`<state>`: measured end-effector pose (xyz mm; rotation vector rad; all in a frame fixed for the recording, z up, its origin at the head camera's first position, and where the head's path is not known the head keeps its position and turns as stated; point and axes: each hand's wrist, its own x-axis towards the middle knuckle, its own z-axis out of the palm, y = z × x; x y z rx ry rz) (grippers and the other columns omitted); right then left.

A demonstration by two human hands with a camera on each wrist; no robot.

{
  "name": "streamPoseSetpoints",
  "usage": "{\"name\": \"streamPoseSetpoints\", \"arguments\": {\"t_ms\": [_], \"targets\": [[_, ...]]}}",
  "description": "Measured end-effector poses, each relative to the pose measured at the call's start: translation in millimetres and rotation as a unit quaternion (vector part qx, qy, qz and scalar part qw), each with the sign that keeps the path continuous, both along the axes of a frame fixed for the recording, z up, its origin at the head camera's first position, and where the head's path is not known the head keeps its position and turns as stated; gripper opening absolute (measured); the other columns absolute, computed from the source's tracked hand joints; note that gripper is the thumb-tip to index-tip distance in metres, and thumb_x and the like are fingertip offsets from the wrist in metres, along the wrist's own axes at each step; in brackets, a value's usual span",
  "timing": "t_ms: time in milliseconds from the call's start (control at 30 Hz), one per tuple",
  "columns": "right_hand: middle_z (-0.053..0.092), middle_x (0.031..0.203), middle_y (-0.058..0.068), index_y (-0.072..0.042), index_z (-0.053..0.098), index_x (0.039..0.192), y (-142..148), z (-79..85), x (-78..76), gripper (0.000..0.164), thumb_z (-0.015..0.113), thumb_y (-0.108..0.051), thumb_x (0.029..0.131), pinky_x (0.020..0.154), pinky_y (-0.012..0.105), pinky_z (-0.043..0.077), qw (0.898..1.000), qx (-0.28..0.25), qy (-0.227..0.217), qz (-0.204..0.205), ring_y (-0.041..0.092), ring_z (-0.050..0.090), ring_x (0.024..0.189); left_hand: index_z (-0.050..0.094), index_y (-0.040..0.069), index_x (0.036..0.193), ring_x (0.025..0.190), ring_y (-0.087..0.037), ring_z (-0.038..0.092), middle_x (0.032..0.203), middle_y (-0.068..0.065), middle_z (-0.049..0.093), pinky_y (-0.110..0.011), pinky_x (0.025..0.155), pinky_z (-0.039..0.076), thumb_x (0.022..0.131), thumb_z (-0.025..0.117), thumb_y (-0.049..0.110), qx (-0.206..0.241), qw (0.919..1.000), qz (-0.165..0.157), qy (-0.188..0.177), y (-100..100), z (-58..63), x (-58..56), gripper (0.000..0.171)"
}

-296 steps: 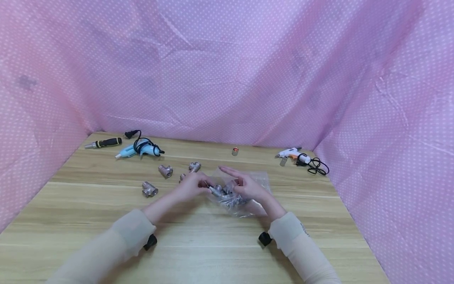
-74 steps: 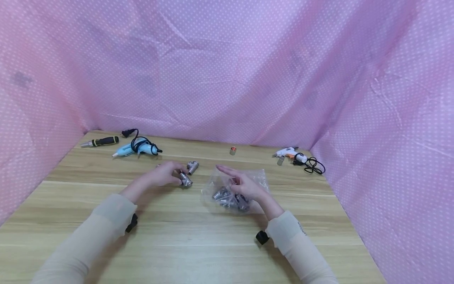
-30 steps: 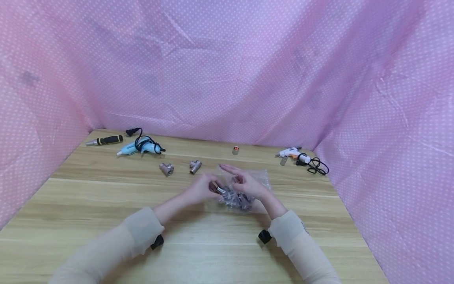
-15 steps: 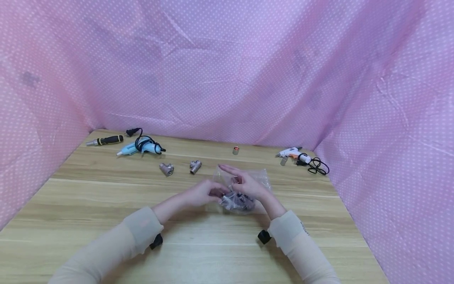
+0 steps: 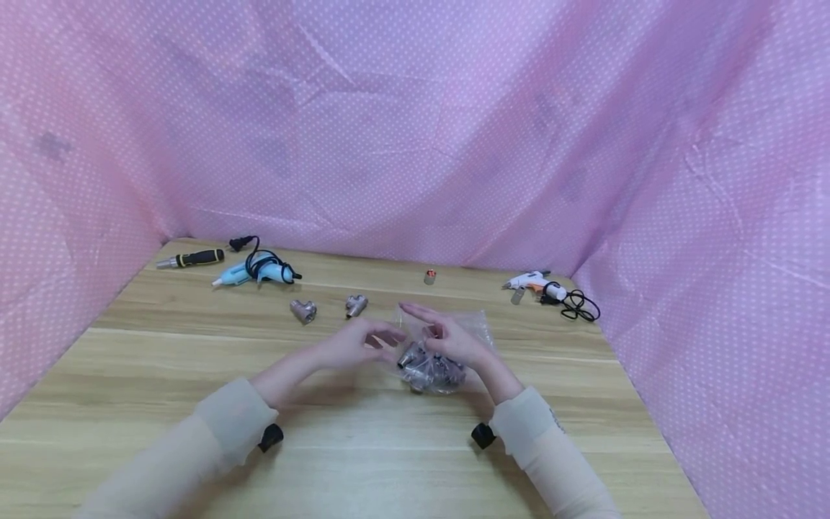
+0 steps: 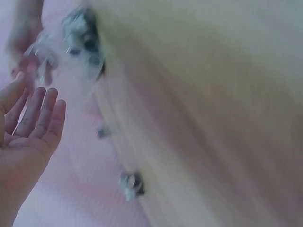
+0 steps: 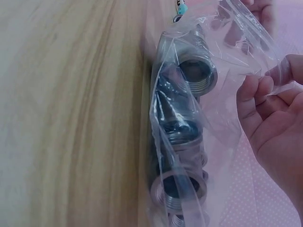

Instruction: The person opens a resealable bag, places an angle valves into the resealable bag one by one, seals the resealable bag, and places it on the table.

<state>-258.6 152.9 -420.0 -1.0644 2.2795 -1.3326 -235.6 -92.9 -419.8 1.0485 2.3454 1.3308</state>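
A clear plastic bag (image 5: 481,326) lies on the table with several metal threaded pipe tees (image 7: 196,71) inside it. My right hand (image 5: 456,342) pinches the bag's edge between thumb and fingers, the index finger extended in the head view. Just left of the bag's mouth, my left hand (image 5: 353,344) hovers with nothing in it; the left wrist view shows its fingers (image 6: 46,113) loosely stretched. Farther back on the table are two loose pipe tees, a left one (image 5: 303,311) and a right one (image 5: 356,305).
At the back left lie a black-and-yellow handled screwdriver (image 5: 197,258) and a blue glue gun (image 5: 259,269) with its cord wrapped round it. A white glue gun (image 5: 534,281) rests at the back right. A small cylinder with a red top (image 5: 431,277) stands at the back.
My left hand took a pipe tee from the table, put it into the bag, let go and drew back left. Fewer loose tees lie on the table. The right hand kept its hold.
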Motion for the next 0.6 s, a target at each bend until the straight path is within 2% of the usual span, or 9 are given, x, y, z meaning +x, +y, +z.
{"name": "streamPoseSetpoints", "arguments": {"t_ms": [133,267,333,500,600], "targets": [[0.029,0.153,-0.006,-0.024,0.031,0.148,0,-0.1,0.8,0.070,0.050,0.004,0.086,0.047,0.019,0.038,1.000,-0.001,-0.010,-0.005,0.007,0.035,0.049,0.058,0.010,0.126,0.112,-0.022,0.059,0.124,-0.005,0.062,-0.039,0.095,0.050,0.084,0.070,0.016,-0.022,0.9985,0.030,0.040,-22,14.9,-1.5,0.044],[0.029,0.153,-0.008,-0.025,0.031,0.148,0,0.2,1.0,0.070,0.050,0.003,0.086,0.045,0.020,0.037,1.000,-0.002,-0.013,-0.009,0.007,0.034,0.049,0.059,0.018,0.126,0.116,-0.021,0.056,0.127,-0.001,0.061,-0.045,0.099,0.045,0.083,0.073,0.024,-0.064,0.9928,0.071,0.072,-47,25.7,-3.1,0.046],[0.029,0.153,-0.004,-0.021,0.031,0.148,-1,3.8,3.7,0.070,0.050,0.005,0.086,0.045,0.019,0.037,1.000,-0.004,-0.017,-0.009,0.006,0.034,0.048,0.058,0.021,0.127,0.120,-0.023,0.053,0.130,-0.002,0.059,-0.048,0.101,0.043,0.081,0.074,0.031,-0.078,0.9898,0.090,0.078,-61,26.1,-6.1,0.050],[0.027,0.154,0.007,-0.008,0.030,0.147,-6,22.4,16.9,0.065,0.048,0.010,0.087,0.047,0.017,0.036,0.999,-0.005,-0.030,-0.010,0.004,0.033,0.049,0.057,0.017,0.129,0.123,-0.032,0.050,0.135,-0.008,0.054,-0.054,0.101,0.040,0.078,0.075,0.037,-0.093,0.9843,0.126,0.081,-93,19.4,-16.3,0.058],[0.027,0.154,0.010,-0.005,0.029,0.147,-7,27.2,19.9,0.065,0.047,0.010,0.087,0.048,0.016,0.036,1.000,-0.002,-0.029,-0.008,0.004,0.033,0.050,0.055,0.011,0.130,0.118,-0.035,0.052,0.135,-0.011,0.053,-0.054,0.098,0.043,0.079,0.076,0.031,-0.109,0.9799,0.147,0.080,-111,13.3,-22.1,0.058]]}}
